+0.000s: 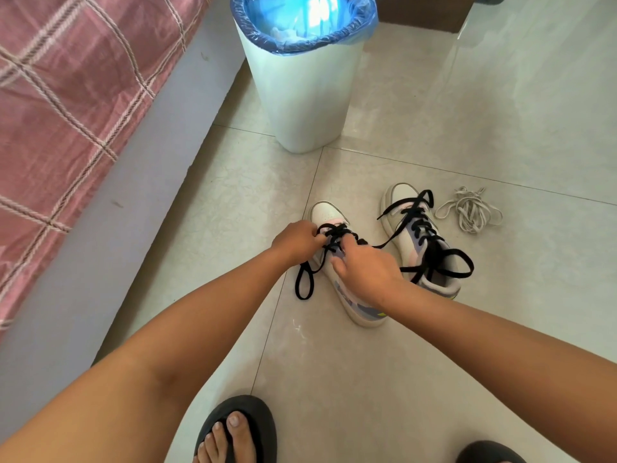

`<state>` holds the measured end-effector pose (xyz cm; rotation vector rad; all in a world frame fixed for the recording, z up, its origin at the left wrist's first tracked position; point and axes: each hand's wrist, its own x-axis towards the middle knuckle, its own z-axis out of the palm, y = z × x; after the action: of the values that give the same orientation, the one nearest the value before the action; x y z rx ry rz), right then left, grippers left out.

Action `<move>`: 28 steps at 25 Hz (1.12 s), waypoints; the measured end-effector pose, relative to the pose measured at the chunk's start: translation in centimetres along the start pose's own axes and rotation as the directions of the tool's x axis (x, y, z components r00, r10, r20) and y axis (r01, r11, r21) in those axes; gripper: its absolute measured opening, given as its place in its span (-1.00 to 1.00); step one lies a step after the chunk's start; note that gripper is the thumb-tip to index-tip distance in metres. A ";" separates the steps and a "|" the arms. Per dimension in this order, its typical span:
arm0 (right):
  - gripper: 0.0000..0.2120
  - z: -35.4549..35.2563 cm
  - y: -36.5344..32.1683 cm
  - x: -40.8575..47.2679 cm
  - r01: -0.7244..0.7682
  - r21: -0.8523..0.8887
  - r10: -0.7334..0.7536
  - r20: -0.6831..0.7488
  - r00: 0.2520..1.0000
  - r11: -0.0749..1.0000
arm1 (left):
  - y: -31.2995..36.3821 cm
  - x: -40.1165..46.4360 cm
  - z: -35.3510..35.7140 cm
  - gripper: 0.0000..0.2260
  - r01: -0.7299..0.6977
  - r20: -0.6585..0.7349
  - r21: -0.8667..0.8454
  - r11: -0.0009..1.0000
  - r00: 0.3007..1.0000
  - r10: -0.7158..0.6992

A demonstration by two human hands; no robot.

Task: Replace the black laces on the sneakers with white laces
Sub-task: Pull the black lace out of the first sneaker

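Down on the tiled floor two pale sneakers stand side by side, both threaded with black laces. The near sneaker is white at the toe with pink and lilac panels and a touch of yellow low at the heel; its long axis runs from the heel close to the person up to the toe, which points away toward the bin. Its black lace is crossed over the tongue, and one loose loop trails onto the floor on the left side. The left hand has its fingers curled in at the upper lace crossings, apparently pinching the lace there, though the grip itself is partly hidden. The right hand lies over the middle of the same shoe, its fingers bent down onto the lacing; whether they clamp the lace or only press on it cannot be told.

The second sneaker stands just to the right, pointing the same way, its black lace loosened and spilling off both sides. Beside its toe, a bundle of white laces lies loose on the floor. Farther off stands a white waste bin lined with a blue bag, and along the left runs a bed with a pink checked cover. Two dark sandals show at the bottom edge.
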<state>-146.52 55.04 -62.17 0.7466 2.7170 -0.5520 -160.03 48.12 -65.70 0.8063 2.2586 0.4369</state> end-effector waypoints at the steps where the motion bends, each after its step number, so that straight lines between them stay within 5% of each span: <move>1: -0.77 -0.3 -0.3 0.5 0.029 -0.014 -0.029 -0.010 1.000 0.999 | -0.2 0.1 -0.1 -0.67 0.013 0.014 -0.090 0.996 1.000 -0.012; 6: -0.72 -0.8 -1.4 3.0 0.049 -0.103 -0.036 0.132 0.991 0.993 | -0.7 -0.2 -0.6 -0.75 0.056 0.074 -0.248 0.967 0.996 -0.039; 8: -0.78 -0.6 -1.2 2.9 0.071 -0.069 -0.069 0.036 0.997 0.995 | -0.9 -0.2 -0.5 -0.76 0.067 0.092 -0.247 0.967 0.995 -0.045; 10: -0.87 -1.0 -0.5 2.5 0.061 0.195 -0.041 -0.105 0.994 0.979 | -1.1 -0.2 -0.5 -0.77 0.085 0.121 -0.230 0.969 0.991 -0.058; 13: -0.92 -3.5 2.0 3.2 -0.028 0.733 0.362 -0.302 0.882 0.680 | -1.3 -0.4 -0.2 -0.77 0.101 0.183 -0.171 0.980 0.981 -0.069; 16: -0.88 -7.0 6.7 5.0 -0.125 0.932 0.728 -0.176 0.662 0.339 | -1.2 -0.5 -0.2 -0.78 0.101 0.198 -0.153 0.983 0.978 -0.070; 18: -0.81 -8.9 9.3 5.7 -0.093 0.986 0.807 -0.059 0.588 0.140 | -1.2 -0.6 -0.2 -0.77 0.106 0.188 -0.146 0.984 0.979 -0.077; 20: -0.79 -10.1 10.7 5.9 -0.078 0.992 0.782 -0.026 0.622 0.096 | -1.1 -0.7 -0.2 -0.76 0.116 0.177 -0.145 0.983 0.980 -0.090; 22: -0.76 -10.1 10.5 5.4 -0.191 0.971 0.658 0.049 0.751 0.147 | -0.8 -1.0 0.0 -0.74 0.174 0.188 -0.194 0.965 0.973 -0.138; 24: -0.64 -8.5 9.1 4.3 -0.333 0.813 0.484 0.073 0.872 0.477 | -0.4 -1.3 0.4 -0.72 0.295 0.260 -0.365 0.883 0.943 -0.208; 26: -0.73 -5.9 6.8 2.5 -0.261 0.530 0.246 0.101 0.964 0.807 | 0.3 -1.7 0.9 -0.74 0.375 0.327 -0.493 0.786 0.916 -0.232; 28: -0.76 -3.6 4.9 1.1 -0.143 0.279 0.087 0.201 0.976 0.950 | 0.7 -1.7 1.5 -0.76 0.359 0.309 -0.538 0.763 0.926 -0.218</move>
<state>-145.33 60.97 -60.78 0.8702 2.4290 -0.9591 -157.73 47.60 -65.56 0.1610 1.8216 0.7965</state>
